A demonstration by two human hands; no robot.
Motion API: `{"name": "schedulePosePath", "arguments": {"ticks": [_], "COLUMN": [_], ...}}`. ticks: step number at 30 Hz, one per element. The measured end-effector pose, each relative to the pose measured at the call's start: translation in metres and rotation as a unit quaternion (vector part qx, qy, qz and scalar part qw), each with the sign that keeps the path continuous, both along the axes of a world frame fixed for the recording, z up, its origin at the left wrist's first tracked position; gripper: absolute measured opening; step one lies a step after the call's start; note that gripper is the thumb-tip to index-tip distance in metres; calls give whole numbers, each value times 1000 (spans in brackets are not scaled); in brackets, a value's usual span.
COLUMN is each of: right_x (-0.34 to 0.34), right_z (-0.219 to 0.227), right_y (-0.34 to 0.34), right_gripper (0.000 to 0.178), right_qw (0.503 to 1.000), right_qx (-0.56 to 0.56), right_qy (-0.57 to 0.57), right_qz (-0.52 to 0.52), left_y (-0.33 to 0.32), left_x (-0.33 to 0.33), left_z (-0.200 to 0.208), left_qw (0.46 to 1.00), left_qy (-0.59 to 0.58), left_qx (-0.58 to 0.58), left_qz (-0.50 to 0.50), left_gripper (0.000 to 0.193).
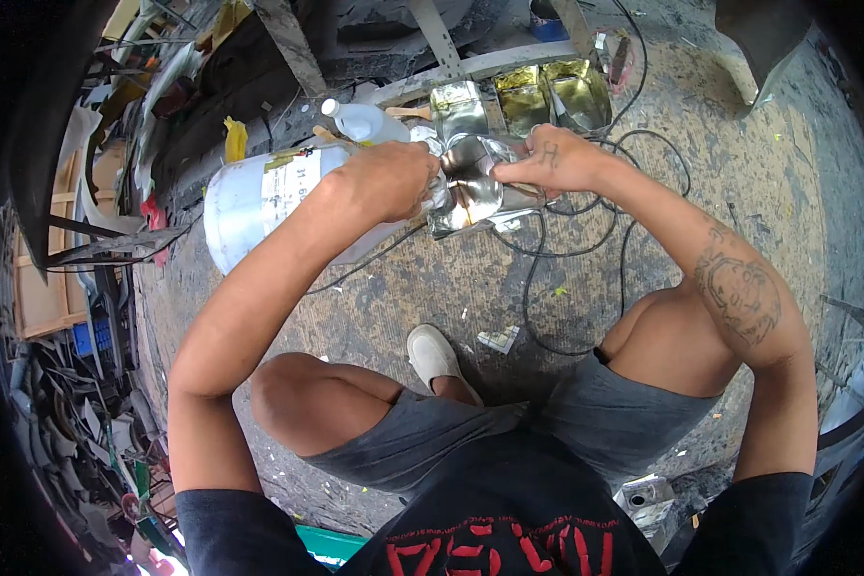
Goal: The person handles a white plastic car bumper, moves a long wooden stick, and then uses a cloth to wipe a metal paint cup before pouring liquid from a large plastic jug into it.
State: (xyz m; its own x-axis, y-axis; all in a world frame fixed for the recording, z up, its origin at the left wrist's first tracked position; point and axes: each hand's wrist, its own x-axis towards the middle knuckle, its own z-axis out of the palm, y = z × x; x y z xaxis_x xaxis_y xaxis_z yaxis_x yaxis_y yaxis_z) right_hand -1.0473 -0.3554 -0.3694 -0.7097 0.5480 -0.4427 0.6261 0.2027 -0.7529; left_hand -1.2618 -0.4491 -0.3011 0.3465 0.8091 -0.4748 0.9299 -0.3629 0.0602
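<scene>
A shiny, square-cornered metal tin (474, 197) with an open top is tilted between my two hands. My right hand (554, 161) grips the tin's right rim, its thumb along the edge. Closed at the tin's left side, my left hand (396, 182) clutches a crumpled white rag (439, 196) against it. Those fingertips are partly hidden by the rag. Just beyond stand three more open tins: a silvery tin (459, 106), a yellowish tin (524, 100) and another yellowish tin (580, 94).
A large white bucket (232, 209) lies left of the tin, under my left forearm. Behind it is a translucent white jug (367, 123). A black cable (531, 288) loops over the worn floor. Scrap (77, 422) is heaped at the far left. Another metal can (646, 499) sits by my right thigh.
</scene>
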Motion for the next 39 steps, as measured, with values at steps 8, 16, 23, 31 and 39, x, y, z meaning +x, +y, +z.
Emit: {"name": "schedulePosePath", "arguments": {"ticks": [8, 16, 23, 31, 39], "right_x": [4, 4, 5, 6, 6], "right_z": [6, 6, 9, 10, 17], "right_y": [1, 1, -3, -1, -3], "right_gripper": [70, 66, 58, 56, 55], "right_qw": [1000, 999, 1000, 999, 999], "right_qx": [-24, -37, -23, -27, -38], "right_qy": [2, 8, 20, 27, 12], "right_qz": [0, 2, -7, -9, -21], "left_y": [5, 7, 9, 7, 4], "left_x": [12, 18, 24, 22, 16], "left_z": [12, 23, 29, 37, 48], "left_qw": [999, 999, 996, 998, 999], "left_qy": [33, 38, 79, 58, 35], "left_qx": [-15, -22, -35, -19, -9], "left_qz": [-7, -3, -13, -21, -8], "left_gripper": [17, 11, 9, 13, 22]}}
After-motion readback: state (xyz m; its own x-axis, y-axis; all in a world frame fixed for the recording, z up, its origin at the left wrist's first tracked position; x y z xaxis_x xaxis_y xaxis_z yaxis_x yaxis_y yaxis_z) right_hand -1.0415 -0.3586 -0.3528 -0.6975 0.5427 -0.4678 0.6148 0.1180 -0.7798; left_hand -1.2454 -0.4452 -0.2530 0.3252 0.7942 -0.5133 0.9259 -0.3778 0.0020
